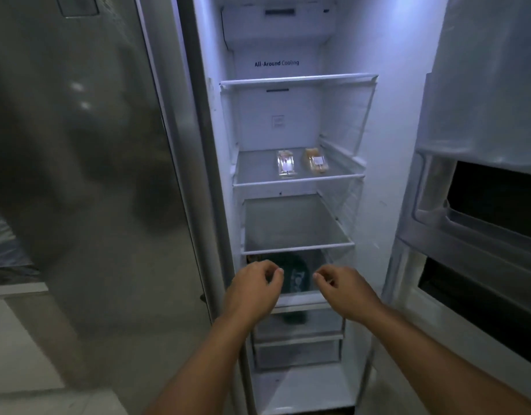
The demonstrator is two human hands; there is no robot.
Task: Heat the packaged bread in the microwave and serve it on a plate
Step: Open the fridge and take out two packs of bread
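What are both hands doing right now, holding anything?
Left hand: open, fingers loosely curled, holding nothing.
Right hand: open, fingers loosely curled, holding nothing.

- The fridge interior is white with a bluish cast.
- The closed left door is brushed grey steel.
- Two bread packages are clear wrap over pale golden-brown bread; the right one has a white label.
- The back-wall lettering is dark and light blue.
- A dark green item sits low down.
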